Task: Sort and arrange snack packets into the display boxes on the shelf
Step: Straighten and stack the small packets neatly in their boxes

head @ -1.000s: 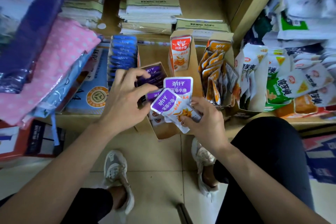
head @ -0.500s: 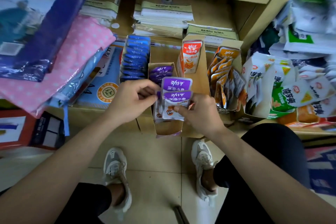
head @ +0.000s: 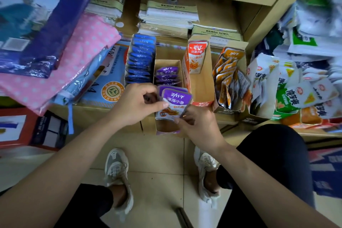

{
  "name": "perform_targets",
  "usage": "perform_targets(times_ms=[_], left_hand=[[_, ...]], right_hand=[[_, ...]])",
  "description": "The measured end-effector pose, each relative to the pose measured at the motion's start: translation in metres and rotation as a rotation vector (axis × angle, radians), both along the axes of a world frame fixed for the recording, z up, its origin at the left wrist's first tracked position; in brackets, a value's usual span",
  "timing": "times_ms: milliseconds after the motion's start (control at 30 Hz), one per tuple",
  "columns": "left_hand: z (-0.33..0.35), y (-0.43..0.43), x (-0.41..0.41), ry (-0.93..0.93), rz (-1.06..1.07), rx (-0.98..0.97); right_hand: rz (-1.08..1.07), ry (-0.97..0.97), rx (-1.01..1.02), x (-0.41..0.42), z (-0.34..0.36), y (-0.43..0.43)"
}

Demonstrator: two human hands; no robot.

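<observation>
A small stack of purple snack packets (head: 174, 102) stands upright in the front of a narrow cardboard display box (head: 160, 63). My left hand (head: 135, 104) pinches the stack's left side with thumb and fingers. My right hand (head: 199, 126) grips its lower right corner. More purple packets (head: 167, 76) lie further back in the same box. A box of blue packets (head: 141, 59) stands to the left. To the right is a box (head: 200, 87) holding one orange-red packet (head: 197, 57), then a box of orange packets (head: 228, 74).
White and green snack bags (head: 294, 90) are heaped on the shelf at right. Folded pink dotted cloth (head: 61, 61) and a blue wrapped package (head: 42, 22) lie at left. Paper stacks (head: 166, 16) fill the shelf's back. My shoes (head: 116, 172) stand on the tiled floor below.
The fanned purple packets in my hands have been squared into one upright stack and lowered into the purple box. Both hands have closed in around it.
</observation>
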State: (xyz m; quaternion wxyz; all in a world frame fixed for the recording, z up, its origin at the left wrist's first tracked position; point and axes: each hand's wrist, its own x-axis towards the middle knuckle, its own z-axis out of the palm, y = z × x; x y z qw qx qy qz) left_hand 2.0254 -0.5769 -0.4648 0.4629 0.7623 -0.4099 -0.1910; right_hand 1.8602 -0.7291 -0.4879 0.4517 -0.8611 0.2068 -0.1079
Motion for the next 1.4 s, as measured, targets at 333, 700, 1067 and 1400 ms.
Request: perform_targets(times_ms=[333,700,1067,1400], left_hand=[[0.006,0.002,-0.003,0.001,-0.176,0.106],[0.001,0.012,0.021,-0.005,-0.280,0.155],[-0.006,0.004,0.023,-0.280,-0.340,0.284],[-0.002,-0.002,0.017,-0.286,-0.096,0.097]], right_hand=[[-0.053,-0.083,0.041,-0.004,0.013,-0.002],[0.093,-0.149,-0.214,-0.020,-0.005,0.003],[0.086,-0.193,-0.120,-0.028,-0.007,0.007],[0.111,-0.221,-0.226,-0.025,-0.013,-0.003]])
